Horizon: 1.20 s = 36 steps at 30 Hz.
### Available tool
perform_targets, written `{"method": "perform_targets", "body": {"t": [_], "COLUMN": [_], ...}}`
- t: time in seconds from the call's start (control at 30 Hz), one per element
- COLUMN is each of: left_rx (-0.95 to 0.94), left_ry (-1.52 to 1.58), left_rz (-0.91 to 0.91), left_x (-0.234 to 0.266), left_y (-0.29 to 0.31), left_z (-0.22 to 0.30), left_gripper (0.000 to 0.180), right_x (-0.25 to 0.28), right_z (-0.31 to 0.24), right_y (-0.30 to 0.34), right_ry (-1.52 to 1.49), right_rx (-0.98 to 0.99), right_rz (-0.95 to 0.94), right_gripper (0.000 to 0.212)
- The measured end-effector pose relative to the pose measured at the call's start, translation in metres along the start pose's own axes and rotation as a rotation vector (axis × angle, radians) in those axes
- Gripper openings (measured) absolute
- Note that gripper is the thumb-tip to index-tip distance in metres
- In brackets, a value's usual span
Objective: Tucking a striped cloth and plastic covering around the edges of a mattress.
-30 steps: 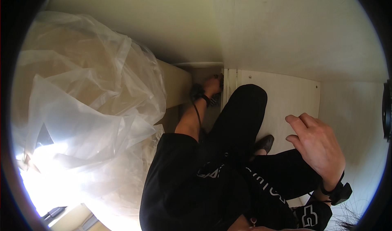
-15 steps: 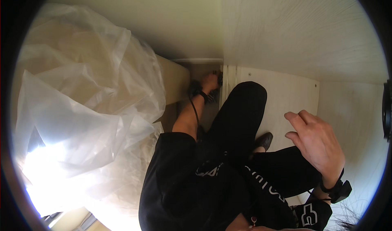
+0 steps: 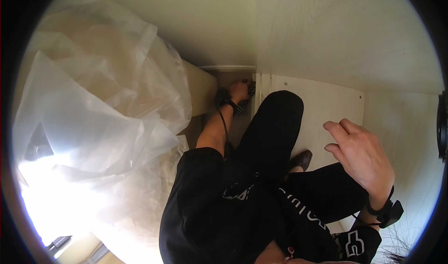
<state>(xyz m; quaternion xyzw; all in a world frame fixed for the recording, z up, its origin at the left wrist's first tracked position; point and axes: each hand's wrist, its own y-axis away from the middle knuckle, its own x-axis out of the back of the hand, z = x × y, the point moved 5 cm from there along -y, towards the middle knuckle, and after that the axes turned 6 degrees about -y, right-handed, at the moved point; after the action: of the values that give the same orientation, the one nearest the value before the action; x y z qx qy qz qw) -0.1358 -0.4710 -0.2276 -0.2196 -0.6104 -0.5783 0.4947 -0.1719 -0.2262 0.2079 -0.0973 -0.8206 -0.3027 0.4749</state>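
My left hand (image 3: 239, 91) is low down in the narrow gap between the plastic-covered piece and the pale wooden panel. Its fingers curl against a small dark object (image 3: 252, 87) at the panel's edge, too small and shadowed to name. A black strap with a cord (image 3: 223, 124) sits on that wrist, and more dark items lie around it, partly hidden. Over my bent knee on the right, my right hand (image 3: 361, 156) hangs in the air, holding nothing, with its fingers loosely bent and apart. Another black band with a small box (image 3: 389, 212) circles the right wrist.
Clear plastic sheeting (image 3: 112, 91) drapes over a beige padded-looking piece (image 3: 203, 89) on the left. A pale wooden compartment (image 3: 326, 100) surrounds my legs on the right, with a tall side panel (image 3: 345, 35). A beige wall (image 3: 210, 26) stands ahead. My dark shoe (image 3: 301, 160) is below.
The view has shifted slightly, so the plastic sheeting appears a little higher. My left hand stays at the panel's edge with a small movement; my right hand still hovers, its fingers slightly raised.
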Motion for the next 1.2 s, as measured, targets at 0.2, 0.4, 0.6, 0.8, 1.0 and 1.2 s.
{"method": "perform_targets", "body": {"t": [0.2,0.4,0.6,0.8,1.0,1.2], "left_rx": [0.076,0.148,0.039,0.039,0.215,0.059], "left_ry": [-0.105,-0.075,-0.029,0.008,-0.027,-0.103], "left_rz": [0.036,0.033,0.088,0.066,0.433,0.483], "left_x": [0.001,0.000,-0.019,-0.018,0.022,-0.007], "left_y": [0.009,0.011,0.019,-0.010,-0.006,0.017], "left_z": [0.012,0.011,0.014,0.023,0.020,0.027], "left_gripper": [0.073,0.069,0.068,0.059,0.041,0.033], "right_x": [0.007,0.012,0.008,0.008,0.007,0.001], "right_z": [-0.006,-0.016,-0.007,-0.006,-0.008,0.006], "right_y": [-0.003,-0.005,-0.004,-0.009,-0.012,-0.004], "right_ry": [-0.003,0.014,0.014,0.007,-0.018,0.012], "right_rx": [0.026,0.075,-0.001,-0.020,-0.013,-0.040], "right_rz": [0.008,0.045,0.033,0.014,-0.022,0.074], "right_gripper": [0.033,0.025,0.024,0.033,0.035,0.036]}}
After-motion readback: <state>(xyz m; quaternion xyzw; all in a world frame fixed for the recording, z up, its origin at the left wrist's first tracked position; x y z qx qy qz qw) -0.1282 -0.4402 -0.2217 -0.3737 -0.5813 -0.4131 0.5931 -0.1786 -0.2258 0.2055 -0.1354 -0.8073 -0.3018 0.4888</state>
